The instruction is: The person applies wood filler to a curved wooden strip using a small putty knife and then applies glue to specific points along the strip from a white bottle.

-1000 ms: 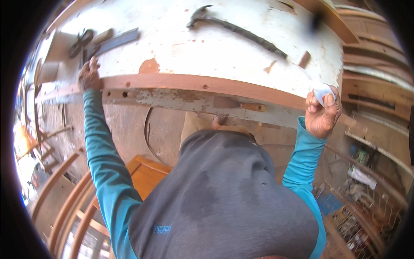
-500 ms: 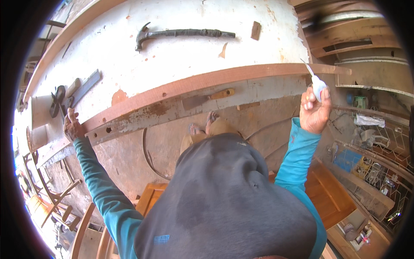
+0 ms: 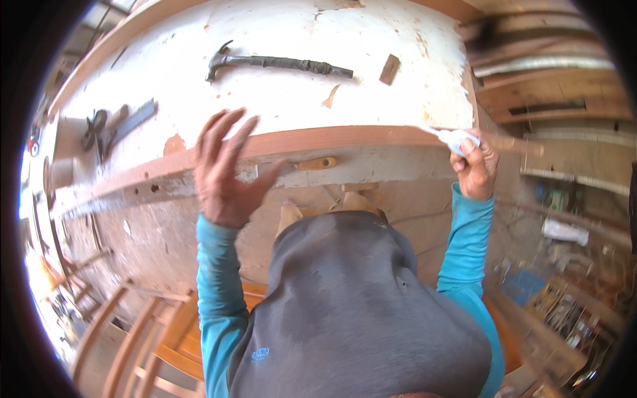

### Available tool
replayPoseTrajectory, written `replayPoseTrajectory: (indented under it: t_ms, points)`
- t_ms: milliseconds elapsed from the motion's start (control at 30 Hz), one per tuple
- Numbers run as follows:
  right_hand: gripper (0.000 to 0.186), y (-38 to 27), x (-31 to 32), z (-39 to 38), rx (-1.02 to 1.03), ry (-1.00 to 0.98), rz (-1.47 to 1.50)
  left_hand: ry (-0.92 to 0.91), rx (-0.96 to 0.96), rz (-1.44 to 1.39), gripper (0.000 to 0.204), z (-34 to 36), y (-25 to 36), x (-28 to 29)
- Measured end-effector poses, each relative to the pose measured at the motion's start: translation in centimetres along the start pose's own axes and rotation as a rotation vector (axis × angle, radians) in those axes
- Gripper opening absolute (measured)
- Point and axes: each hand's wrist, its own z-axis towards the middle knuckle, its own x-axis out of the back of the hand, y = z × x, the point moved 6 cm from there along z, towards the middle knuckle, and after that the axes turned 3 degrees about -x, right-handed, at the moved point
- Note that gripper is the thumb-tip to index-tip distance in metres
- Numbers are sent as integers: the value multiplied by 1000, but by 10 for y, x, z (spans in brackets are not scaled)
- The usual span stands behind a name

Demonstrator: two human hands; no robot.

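Note:
In my right hand (image 3: 475,169) is a small white squeeze bottle (image 3: 458,140) with a thin nozzle, its tip pointing left over a long reddish-brown wood strip (image 3: 345,136). That strip runs along the near side of a white worktop (image 3: 279,99) and juts past its right end. My left hand (image 3: 225,176) is raised with fingers spread and nothing in it, in front of the strip's left half. Close to its thumb lies a wooden-handled scraper (image 3: 317,163), its blade partly hidden by the hand. A claw hammer (image 3: 279,63) with a dark wrapped handle rests farther back.
A small wood block (image 3: 389,69) and a wood chip (image 3: 330,97) lie near the hammer. At the left are a flat-bladed tool (image 3: 136,121) and pale containers (image 3: 70,136). Stacked boards (image 3: 551,106) stand right; wooden frames (image 3: 133,331) and an orange-brown panel (image 3: 179,338) are behind me.
My left hand has left the strip's left end and come right, opening its fingers. The bottle in my right hand has tipped from upright to pointing left. The view has shifted slightly.

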Motion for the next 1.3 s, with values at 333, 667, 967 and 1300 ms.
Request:
replayPoseTrajectory:
  t_ms: [333, 667, 967, 1300]
  points:
    - [21, 16, 12, 42, -33, -348, -181, -177, 318, 129, 103, -1, 58, -116]
    - [20, 23, 15, 51, -7, -397, -236, -32, 322, 165, 84, 2, 59, -126]
    - [20, 25, 10, 51, 53, -378, -323, 1, 313, 146, 83, 0, 60, -124]
    - [25, 25, 10, 50, 60, -396, -392, 7, 313, 159, 84, -1, 59, -123]
